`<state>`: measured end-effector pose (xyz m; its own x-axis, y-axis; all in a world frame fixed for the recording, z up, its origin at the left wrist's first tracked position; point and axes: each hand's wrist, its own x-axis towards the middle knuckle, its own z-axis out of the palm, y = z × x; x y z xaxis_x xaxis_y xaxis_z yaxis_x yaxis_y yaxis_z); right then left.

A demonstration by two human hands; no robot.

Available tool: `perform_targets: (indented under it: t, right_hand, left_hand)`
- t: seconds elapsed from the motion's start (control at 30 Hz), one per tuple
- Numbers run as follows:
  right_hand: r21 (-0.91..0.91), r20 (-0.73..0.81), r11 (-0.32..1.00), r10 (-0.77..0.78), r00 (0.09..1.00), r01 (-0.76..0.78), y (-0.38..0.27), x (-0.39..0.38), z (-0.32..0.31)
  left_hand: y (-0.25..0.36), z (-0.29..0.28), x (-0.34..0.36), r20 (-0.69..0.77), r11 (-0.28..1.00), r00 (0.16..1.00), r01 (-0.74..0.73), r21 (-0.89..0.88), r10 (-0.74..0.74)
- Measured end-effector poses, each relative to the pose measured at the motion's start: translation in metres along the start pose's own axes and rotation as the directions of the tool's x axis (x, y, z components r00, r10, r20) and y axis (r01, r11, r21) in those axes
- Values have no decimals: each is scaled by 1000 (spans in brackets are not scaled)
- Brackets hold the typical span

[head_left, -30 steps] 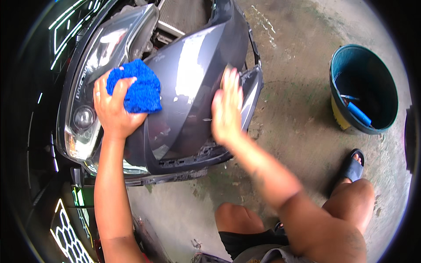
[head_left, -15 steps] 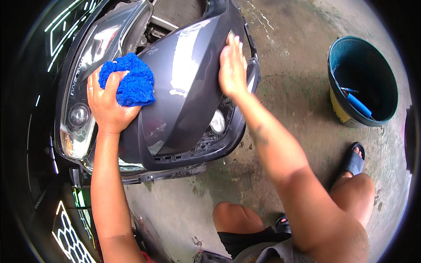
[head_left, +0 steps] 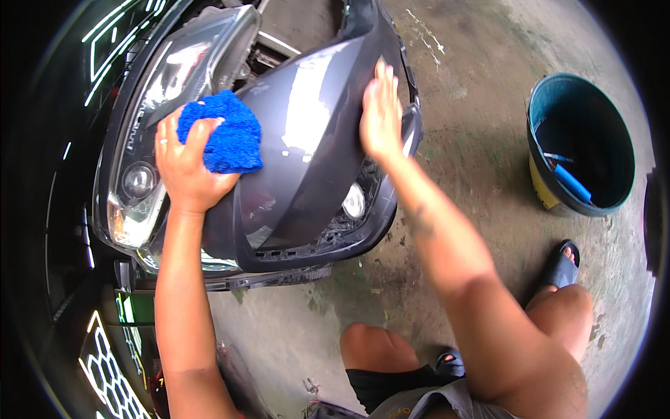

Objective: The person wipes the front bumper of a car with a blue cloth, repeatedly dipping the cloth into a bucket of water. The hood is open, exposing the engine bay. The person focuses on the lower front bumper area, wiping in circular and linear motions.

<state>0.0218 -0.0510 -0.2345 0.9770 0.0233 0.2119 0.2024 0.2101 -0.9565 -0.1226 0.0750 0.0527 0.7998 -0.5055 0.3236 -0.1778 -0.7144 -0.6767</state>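
My left hand point(head_left: 192, 167) is closed round a bright blue fluffy cloth point(head_left: 222, 133), resting at the edge of the dark grey car bumper point(head_left: 293, 181) beside the headlight point(head_left: 139, 180). My right hand point(head_left: 382, 115) lies flat, fingers stretched, on the bumper's right part. A small tan sliver point(head_left: 381, 66) shows at its fingertips; I cannot make out what it is. Below that hand a round lamp point(head_left: 352, 201) sits in an opening of the bumper.
A teal bucket point(head_left: 583, 98) with a blue-handled tool point(head_left: 572, 181) stands on the concrete floor point(head_left: 467, 160) at the right. A glossy dark car body point(head_left: 63, 223) fills the left edge. My legs and sandalled feet show at lower right.
My right hand has moved up along the bumper over the last second, uncovering the round lamp. My left hand and the cloth have shifted only slightly.
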Motion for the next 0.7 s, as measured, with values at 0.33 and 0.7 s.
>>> perform_targets:
  t: [0.33,0.7]
  right_hand:
    - [-44,12,997,-58,998,58,-21,-52,9]
    - [-115,157,975,-174,972,193,-75,-150,17]
  left_hand:
    - [0,-4,7,-18,1000,1000,-8,15,9]
    - [2,-2,7,-8,1000,1000,0,-29,0]
